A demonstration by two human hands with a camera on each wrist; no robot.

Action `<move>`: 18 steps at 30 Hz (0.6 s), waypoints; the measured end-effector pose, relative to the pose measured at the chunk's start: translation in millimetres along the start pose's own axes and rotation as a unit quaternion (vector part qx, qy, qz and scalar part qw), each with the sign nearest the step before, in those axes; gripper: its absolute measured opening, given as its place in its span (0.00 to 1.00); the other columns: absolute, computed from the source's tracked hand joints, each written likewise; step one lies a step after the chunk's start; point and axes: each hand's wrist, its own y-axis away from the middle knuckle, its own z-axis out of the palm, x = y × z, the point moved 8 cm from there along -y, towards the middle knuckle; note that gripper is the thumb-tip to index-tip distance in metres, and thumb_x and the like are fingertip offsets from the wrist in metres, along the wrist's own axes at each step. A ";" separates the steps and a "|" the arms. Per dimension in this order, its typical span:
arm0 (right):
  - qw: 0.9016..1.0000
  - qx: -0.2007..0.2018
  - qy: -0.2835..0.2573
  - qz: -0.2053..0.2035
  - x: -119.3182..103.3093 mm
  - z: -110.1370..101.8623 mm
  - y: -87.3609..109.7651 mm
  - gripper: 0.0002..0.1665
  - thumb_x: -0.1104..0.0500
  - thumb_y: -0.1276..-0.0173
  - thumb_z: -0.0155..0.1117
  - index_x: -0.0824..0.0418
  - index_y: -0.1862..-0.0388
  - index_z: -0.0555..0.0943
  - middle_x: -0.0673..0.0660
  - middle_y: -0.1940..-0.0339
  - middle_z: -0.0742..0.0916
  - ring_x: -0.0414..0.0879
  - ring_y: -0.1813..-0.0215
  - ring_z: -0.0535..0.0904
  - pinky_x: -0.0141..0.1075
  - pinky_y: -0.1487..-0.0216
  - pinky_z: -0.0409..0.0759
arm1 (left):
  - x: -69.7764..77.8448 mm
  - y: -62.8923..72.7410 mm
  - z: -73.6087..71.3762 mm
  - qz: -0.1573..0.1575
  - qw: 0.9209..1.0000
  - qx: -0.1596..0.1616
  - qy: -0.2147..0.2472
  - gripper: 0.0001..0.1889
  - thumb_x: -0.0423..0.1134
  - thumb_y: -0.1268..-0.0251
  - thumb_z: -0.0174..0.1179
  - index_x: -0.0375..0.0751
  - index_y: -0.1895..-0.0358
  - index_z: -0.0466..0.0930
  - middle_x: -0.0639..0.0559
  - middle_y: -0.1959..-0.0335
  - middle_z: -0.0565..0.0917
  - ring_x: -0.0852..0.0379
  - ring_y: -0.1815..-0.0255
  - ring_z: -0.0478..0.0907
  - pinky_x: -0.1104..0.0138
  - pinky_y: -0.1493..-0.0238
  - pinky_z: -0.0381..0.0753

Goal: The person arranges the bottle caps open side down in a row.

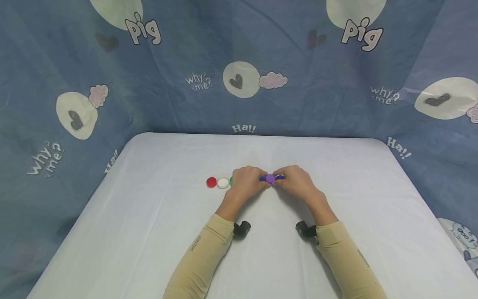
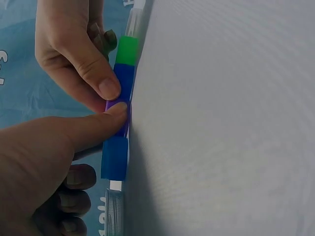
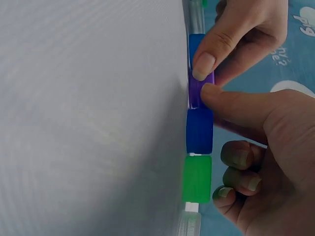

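A purple bottle cap (image 1: 270,178) sits between the two hands, in a row of caps on the white table. My left hand (image 1: 246,180) pinches it from the left, the thumb against its near side. From the right, my right hand (image 1: 296,179) pinches the same cap, the two thumb tips close together. A blue cap (image 2: 114,158) stands just left of it and a darker blue cap (image 3: 199,132) just right. Farther right come a green cap (image 3: 197,179) and a clear ribbed cap (image 3: 189,223), both hidden behind the right hand in the head view.
Left of the left hand lie a red cap (image 1: 211,182), a white cap (image 1: 223,183) and a partly covered green cap (image 1: 231,181). A clear ribbed cap (image 2: 114,211) shows beside the blue one. Printed blue cloth (image 1: 168,99) hangs behind the white-covered table (image 1: 130,232).
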 end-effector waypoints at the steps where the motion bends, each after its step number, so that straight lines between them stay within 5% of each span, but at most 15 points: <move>1: 1.000 -0.001 0.001 0.002 0.1 0.6 -0.1 0.15 0.54 0.37 0.71 0.55 0.51 0.88 0.55 0.51 0.91 0.53 0.48 0.86 0.49 0.48 0.81 | -0.3 0.3 0.2 -0.001 1.000 0.000 -0.001 0.19 0.59 0.43 0.69 0.62 0.48 0.87 0.57 0.54 0.90 0.51 0.56 0.87 0.59 0.66 0.80; 10: 1.000 -0.005 0.001 0.003 -7.1 0.7 -0.6 0.18 0.54 0.35 0.70 0.56 0.47 0.86 0.56 0.49 0.90 0.54 0.47 0.85 0.51 0.46 0.81 | -5.1 4.7 -2.7 -0.010 1.000 0.004 -0.002 0.19 0.60 0.43 0.69 0.63 0.49 0.87 0.57 0.54 0.90 0.50 0.56 0.86 0.57 0.65 0.80; 18: 1.000 -0.015 -0.007 0.000 -16.0 6.2 -3.8 0.21 0.54 0.36 0.70 0.54 0.44 0.85 0.53 0.59 0.90 0.44 0.65 0.80 0.39 0.62 0.77 | -17.6 10.3 -6.5 -0.033 0.999 -0.015 0.011 0.27 0.63 0.47 0.70 0.62 0.43 0.84 0.57 0.48 0.88 0.49 0.52 0.86 0.56 0.61 0.81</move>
